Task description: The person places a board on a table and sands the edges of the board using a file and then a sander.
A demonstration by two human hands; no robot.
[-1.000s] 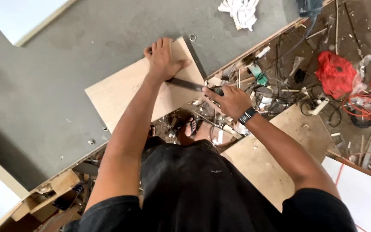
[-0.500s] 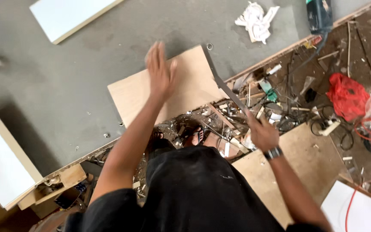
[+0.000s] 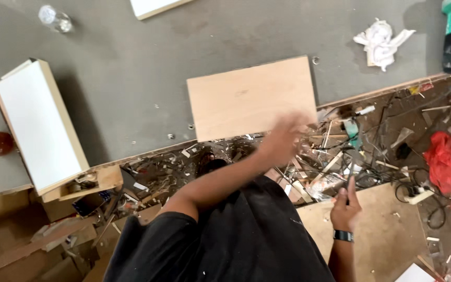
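The plywood panel (image 3: 251, 98) lies flat on the grey floor, upper centre of the frame, its lower edge at the strip of scrap (image 3: 309, 156). Neither hand touches it. The left hand (image 3: 283, 140) hangs just below its lower right corner, blurred, so its spread cannot be told. The right hand (image 3: 345, 206), lower right, grips a thin dark tool (image 3: 352, 172), likely a blade. The step looks like a pause between cuts; the next move would call for steadying the panel. The tool's tip is lost among the clutter.
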